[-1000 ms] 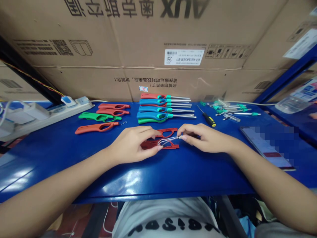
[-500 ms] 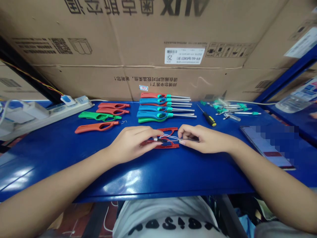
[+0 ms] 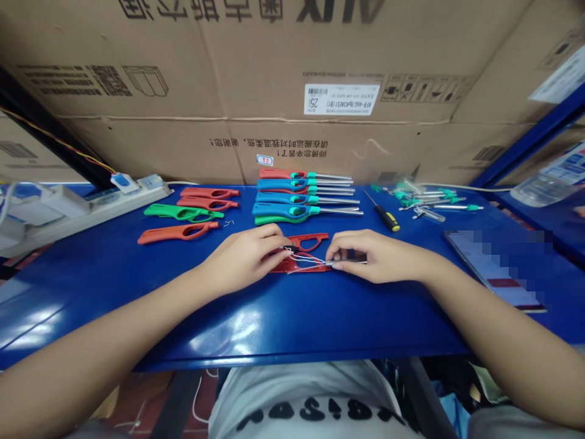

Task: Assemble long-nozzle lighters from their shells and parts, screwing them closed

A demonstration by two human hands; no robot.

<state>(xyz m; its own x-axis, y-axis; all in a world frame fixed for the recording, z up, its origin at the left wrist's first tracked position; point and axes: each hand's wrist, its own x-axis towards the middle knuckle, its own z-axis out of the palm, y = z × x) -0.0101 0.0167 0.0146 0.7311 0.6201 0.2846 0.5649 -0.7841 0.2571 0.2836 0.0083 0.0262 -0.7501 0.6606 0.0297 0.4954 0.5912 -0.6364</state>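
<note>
Two red handle shells (image 3: 315,242) lie one behind the other on the blue table, partly under my hands. My left hand (image 3: 249,256) pinches a small black part (image 3: 289,248) over them. Thin white wires (image 3: 307,258) run from that part to my right hand (image 3: 356,255), whose fingers close on a slim metal tube (image 3: 362,262). A thin rod or wire end sticks out leftward from the right fingertips, above the front shell.
Assembled lighters (image 3: 286,210) are stacked behind the hands. Loose handles (image 3: 192,233) lie left. A screwdriver (image 3: 387,218), green-tipped tubes (image 3: 429,195) and a phone (image 3: 493,268) are at right. A power strip (image 3: 109,204) lines the far left; cardboard (image 3: 173,140) stands behind.
My left hand has shifted slightly left and up with the black part, away from the rod. The rod's left end now shows free, and the wires spread between both hands.
</note>
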